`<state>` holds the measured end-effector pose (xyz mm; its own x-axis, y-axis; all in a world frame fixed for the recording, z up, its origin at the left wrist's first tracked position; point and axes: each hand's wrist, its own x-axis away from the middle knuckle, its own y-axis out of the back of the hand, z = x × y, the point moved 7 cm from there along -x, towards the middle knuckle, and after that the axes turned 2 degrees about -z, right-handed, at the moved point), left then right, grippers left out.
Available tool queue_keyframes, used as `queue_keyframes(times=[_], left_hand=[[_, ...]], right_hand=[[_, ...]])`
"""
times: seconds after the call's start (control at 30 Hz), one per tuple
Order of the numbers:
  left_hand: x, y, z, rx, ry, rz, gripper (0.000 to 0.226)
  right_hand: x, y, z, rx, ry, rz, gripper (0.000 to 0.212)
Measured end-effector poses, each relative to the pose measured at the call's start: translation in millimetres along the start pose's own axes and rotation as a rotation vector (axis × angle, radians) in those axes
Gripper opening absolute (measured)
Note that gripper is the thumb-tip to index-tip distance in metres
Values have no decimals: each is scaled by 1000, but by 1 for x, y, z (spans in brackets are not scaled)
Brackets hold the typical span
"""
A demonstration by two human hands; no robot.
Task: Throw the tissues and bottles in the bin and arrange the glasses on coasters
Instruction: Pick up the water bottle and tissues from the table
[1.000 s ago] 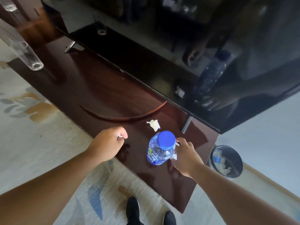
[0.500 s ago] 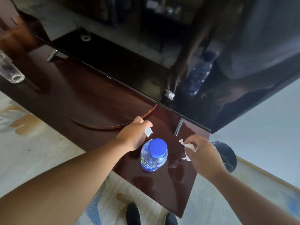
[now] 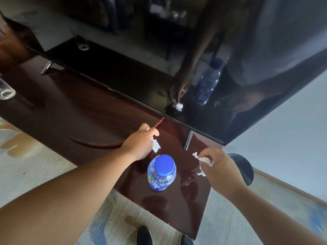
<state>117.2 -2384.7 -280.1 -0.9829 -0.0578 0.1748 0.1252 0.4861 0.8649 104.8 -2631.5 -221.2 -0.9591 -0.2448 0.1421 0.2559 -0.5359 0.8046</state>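
Pinching a soft, weightless tissue (image 3: 156,146) in your left hand (image 3: 139,145) and another tissue (image 3: 203,159) in your right hand (image 3: 219,167), take the probably slick bottle (image 3: 161,172) by its body.

Clear plastic water bottle (image 3: 161,171), blue cap, upright on glossy dark-brown wooden TV stand (image 3: 88,112). Left hand (image 3: 139,144) at bottle's 11 o'clock, pinching crumpled white tissue (image 3: 156,146). Right hand (image 3: 221,169) at 3 o'clock, gripping second crumpled tissue (image 3: 203,159). Dark round bin (image 3: 245,167) just beyond it. Clear drinking glass (image 3: 6,91) at frame's 9 o'clock edge.
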Motion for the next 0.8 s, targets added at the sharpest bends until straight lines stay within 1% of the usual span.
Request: queue_keyframes(times=[0.3, 0.8], left_hand=[[2, -6, 7, -4, -17, -4, 33], [1, -23, 4, -33, -56, 100, 36]], right_hand=[[-4, -4, 3, -3, -11, 22, 22], [-9, -3, 7, 6, -26, 4, 19]])
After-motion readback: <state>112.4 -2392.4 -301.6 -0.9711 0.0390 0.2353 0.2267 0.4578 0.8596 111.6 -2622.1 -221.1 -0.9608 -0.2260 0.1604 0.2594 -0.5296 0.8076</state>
